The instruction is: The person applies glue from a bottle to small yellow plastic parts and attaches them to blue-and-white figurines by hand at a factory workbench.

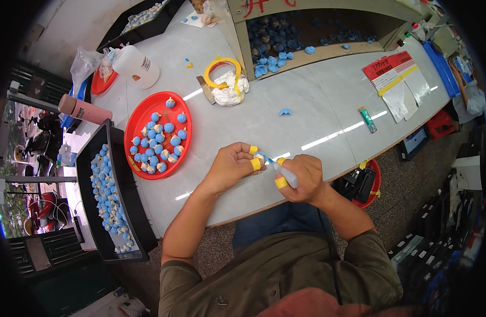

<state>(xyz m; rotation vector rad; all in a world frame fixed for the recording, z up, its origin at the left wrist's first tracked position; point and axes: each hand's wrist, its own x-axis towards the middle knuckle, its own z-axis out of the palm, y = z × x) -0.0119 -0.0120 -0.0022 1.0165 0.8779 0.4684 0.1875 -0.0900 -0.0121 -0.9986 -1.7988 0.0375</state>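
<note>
So right now my left hand (231, 165) has a small blue piece (261, 156) pinched in a narrow grip between thumb and forefinger, yellow tape on both fingertips, just over the near edge of the tabletop (317, 100). My right hand (302, 179) is wrapped tight around a little squeeze bottle (286, 174), its tip touching that piece.

Progress-wise, I'd say somewhere in the middle. Off to my left the red round tray (186, 138) holds a good bunch of blue pieces with whitish ends, and the long black tray (122, 179) hanging off the left edge is packed with more of the same, so those look done to me. Still, the open wooden box (327, 52) along the far edge has a heap of plain blue pieces, and one stray blue piece (285, 112) sits alone mid-tabletop. Plenty left, as far as I can tell.
</note>
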